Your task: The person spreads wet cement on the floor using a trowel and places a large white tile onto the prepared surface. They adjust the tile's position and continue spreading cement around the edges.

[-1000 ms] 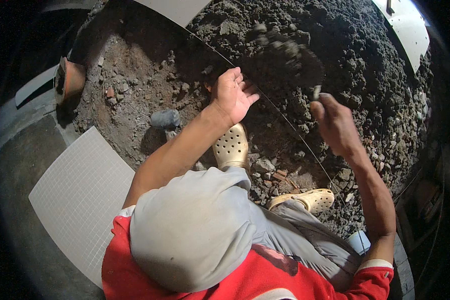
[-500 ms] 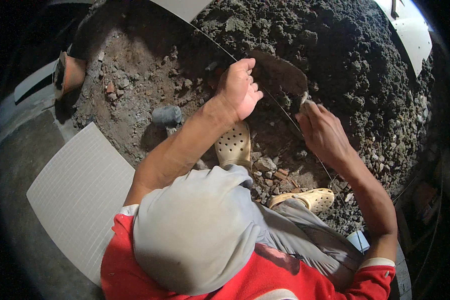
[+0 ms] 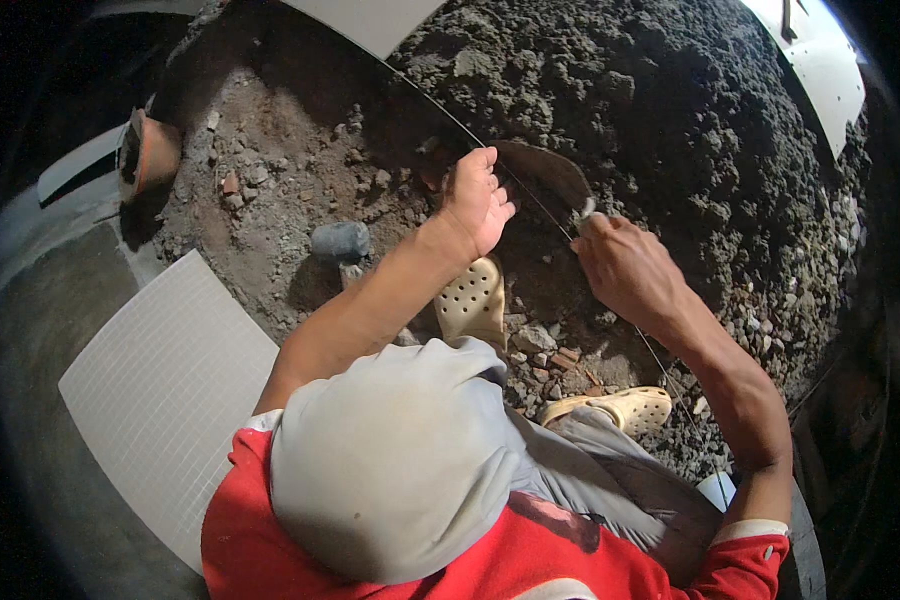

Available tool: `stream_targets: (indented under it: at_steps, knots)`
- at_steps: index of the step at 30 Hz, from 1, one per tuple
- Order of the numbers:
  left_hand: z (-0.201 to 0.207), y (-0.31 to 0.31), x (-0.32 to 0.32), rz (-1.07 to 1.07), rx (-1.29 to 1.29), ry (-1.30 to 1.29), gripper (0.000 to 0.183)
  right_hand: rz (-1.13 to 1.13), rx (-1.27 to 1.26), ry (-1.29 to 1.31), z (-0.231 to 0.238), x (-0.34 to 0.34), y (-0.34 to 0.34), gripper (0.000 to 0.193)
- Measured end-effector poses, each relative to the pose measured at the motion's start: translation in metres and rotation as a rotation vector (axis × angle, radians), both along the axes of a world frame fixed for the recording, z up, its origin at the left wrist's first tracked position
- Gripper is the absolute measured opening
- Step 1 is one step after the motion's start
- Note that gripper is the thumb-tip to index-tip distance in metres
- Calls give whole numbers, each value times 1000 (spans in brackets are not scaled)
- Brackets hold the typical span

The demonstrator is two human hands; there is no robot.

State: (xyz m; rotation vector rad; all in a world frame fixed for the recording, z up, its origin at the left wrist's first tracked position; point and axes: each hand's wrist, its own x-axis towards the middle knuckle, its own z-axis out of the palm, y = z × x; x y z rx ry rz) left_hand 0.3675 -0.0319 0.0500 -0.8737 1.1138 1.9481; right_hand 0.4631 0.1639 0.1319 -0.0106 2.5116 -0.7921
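Near edge of the grey heap (image 3: 690, 120): right hand (image 3: 625, 265) closed around a trowel (image 3: 552, 172), left hand (image 3: 475, 205) half-curled, seemingly empty, with much material apparently left unworked.

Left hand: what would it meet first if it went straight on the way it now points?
The left hand points up and right, so probably the thin string first, with the trowel blade beyond; depth is hard to judge.
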Motion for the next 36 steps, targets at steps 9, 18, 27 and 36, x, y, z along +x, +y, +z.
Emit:
stream_targets:
  at_steps: [9,18,27,36]
  knots:
    - [-15,-6,-25,101,-100,154,65,-51,-76,66,-17,-52,3,25]
    - [-17,-37,-28,103,-114,233,34,-326,-104,263,20,-36,72,33]
    - [11,-16,-26,-74,-227,485,77,-489,81,537,-8,-23,178,33]
    - [14,-4,-18,-178,-289,623,62,-551,65,156,-45,-47,219,47]
